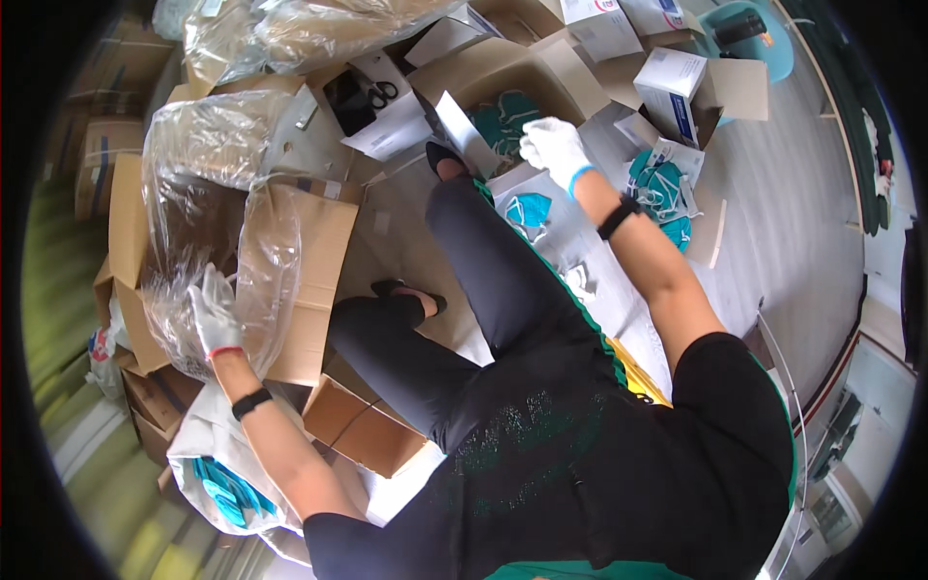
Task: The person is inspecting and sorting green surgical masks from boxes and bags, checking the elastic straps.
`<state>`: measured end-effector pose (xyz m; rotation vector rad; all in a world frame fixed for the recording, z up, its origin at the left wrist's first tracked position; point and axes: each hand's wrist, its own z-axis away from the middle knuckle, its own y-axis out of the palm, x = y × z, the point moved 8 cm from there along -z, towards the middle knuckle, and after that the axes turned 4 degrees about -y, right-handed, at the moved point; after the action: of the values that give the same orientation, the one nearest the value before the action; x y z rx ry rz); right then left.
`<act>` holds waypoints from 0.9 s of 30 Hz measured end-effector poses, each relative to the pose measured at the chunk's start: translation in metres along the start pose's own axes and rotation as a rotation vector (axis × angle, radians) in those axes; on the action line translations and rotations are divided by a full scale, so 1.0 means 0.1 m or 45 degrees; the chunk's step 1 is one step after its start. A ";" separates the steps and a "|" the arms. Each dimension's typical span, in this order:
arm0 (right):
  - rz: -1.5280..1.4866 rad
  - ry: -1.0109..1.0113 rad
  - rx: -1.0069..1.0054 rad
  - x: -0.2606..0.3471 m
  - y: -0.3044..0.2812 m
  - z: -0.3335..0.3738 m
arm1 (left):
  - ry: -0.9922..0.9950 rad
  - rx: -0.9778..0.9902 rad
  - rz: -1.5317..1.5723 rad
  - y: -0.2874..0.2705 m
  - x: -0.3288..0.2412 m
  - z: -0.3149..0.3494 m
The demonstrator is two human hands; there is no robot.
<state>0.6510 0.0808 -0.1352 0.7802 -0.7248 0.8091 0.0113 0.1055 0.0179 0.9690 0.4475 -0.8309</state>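
Observation:
My left hand (215, 314), in a white glove with a red cuff, is at the clear plastic liner (266, 256) of a large cardboard box (324, 261). Its fingers look stretched out against the plastic. To the right, my right hand (555, 152), in a white glove with a blue cuff, hovers by an open carton (565, 72) holding teal face masks (507, 121). The fingers there are curled; anything in them is hidden. Below that hand a single teal mask (529, 210) lies on a white surface. More teal masks with white straps (659, 188) are piled beside my right forearm.
White printed boxes (669, 87) stand at the far right, near a light-blue basin (778, 48). Black scissors (383, 94) rest in a white box by a dark flat object (348, 101). Lower left sits a white bag (198, 430) with teal pieces, near an open brown box (362, 425).

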 end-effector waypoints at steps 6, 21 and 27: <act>-0.073 0.562 -0.004 -0.84 -0.48 -1.35 | 0.077 -0.367 -0.167 0.06 0.36 0.17; 1.045 0.579 -0.475 -1.31 -0.19 -1.37 | -0.393 -0.480 0.218 0.48 2.46 1.17; 1.923 0.254 0.107 -1.41 0.24 -1.63 | -0.440 -0.438 0.033 0.53 2.35 1.09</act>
<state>0.6037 0.1770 -0.3236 0.0723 -1.0606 2.2345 0.1954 -0.0697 -0.0543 0.5001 0.2658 -0.8447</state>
